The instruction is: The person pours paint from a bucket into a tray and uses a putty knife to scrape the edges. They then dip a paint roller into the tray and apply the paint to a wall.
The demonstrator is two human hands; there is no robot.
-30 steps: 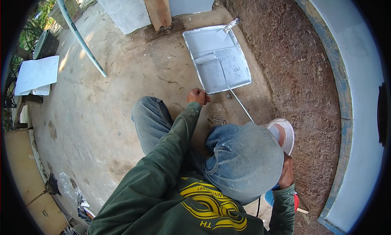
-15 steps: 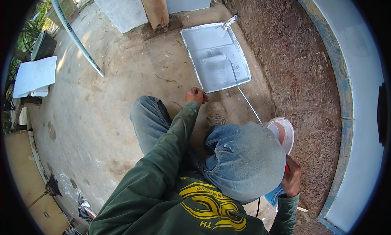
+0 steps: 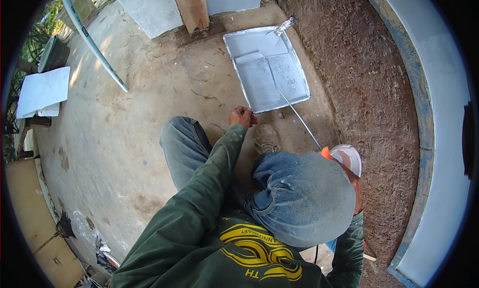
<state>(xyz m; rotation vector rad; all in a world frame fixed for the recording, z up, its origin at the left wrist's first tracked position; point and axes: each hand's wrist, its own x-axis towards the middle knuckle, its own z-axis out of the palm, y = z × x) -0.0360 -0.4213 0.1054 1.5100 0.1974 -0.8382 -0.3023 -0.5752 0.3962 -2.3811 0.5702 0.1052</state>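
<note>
A paint tray (image 3: 303, 78) with pale paint lies on the concrete floor. My left hand (image 3: 242, 117) pinches the tray's near left corner. The roller (image 3: 249, 57) rests in the upper left of the tray, its metal rod (image 3: 297, 113) running down to an orange handle (image 3: 325, 153) beside my knee. Behind the knee, my right hand (image 3: 355, 184) is wrapped around that handle, its fingers mostly hidden. A paint-smeared brush (image 3: 285, 25) lies over the tray's far right corner.
A rough brown strip (image 3: 369, 88) and a pale wall (image 3: 444, 88) curve along the right. Ahead stands a wooden post (image 3: 191, 11). A hose (image 3: 92, 43) hangs at the upper left, near a white board (image 3: 44, 92). My shoe (image 3: 267, 138) is below the tray.
The roller has moved up and left in the tray. My right hand has moved forward behind the knee, and the orange handle now shows. My left hand has stayed at the tray's corner.
</note>
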